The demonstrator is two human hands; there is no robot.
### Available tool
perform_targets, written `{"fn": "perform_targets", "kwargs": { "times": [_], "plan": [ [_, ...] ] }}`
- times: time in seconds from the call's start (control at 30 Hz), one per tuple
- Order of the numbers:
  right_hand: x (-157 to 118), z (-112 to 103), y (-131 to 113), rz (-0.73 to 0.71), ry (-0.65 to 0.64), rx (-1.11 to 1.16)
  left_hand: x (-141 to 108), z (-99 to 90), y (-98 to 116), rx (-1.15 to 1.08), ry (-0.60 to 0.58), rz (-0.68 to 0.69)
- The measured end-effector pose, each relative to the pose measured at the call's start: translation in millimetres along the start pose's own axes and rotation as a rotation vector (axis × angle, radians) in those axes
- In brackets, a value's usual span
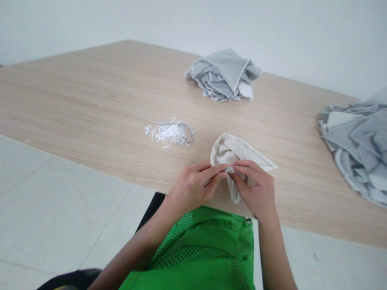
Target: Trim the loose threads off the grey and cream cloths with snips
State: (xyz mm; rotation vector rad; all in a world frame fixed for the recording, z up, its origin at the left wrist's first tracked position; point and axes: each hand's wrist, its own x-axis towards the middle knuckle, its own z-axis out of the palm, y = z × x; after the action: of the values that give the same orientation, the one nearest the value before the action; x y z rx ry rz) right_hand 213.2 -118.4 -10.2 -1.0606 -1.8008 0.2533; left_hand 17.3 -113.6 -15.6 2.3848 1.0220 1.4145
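A cream fabric piece [244, 151], shaped like a small open pouch, lies at the table's front edge under my hands. My left hand [199, 181] pinches a gathered bit of its edge between thumb and fingers. From the other side my right hand [255, 183] grips the same fabric, thumb and fingertips closed. Between the two sets of fingertips shows a short grey-white bunched fold [229, 170]. One corner of the cloth hangs down between my hands. Beyond my left hand sits a small heap of white and grey thread scraps [171, 133].
The wooden table [99, 96] stands against a white wall. At its back lies a pile of grey cloth pieces [223, 74]. A larger grey cloth pile [363, 141] lies at the right. A green mesh vest [205, 249] is close below the table edge.
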Motion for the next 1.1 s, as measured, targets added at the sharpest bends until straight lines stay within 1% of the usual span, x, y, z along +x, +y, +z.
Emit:
{"fn": "perform_targets", "kwargs": {
  "times": [0.23,0.6,0.83,1.1],
  "plan": [
    [-0.4,-0.3,0.3,0.007,-0.013,0.013,0.5,-0.9,0.6,-0.029,-0.005,-0.026],
    [-2.4,0.5,2.5,-0.007,-0.03,-0.018,0.3,-0.2,0.9,-0.002,-0.027,-0.012],
    [-1.6,-0.7,2.8,-0.028,-0.029,-0.053,1.1,-4.0,0.3,0.011,-0.053,-0.013],
    [9.7,-4.4,1.2,-0.052,-0.115,-0.071,7.0,-11.5,-2.2,0.064,-0.122,-0.01]
  ]
}}
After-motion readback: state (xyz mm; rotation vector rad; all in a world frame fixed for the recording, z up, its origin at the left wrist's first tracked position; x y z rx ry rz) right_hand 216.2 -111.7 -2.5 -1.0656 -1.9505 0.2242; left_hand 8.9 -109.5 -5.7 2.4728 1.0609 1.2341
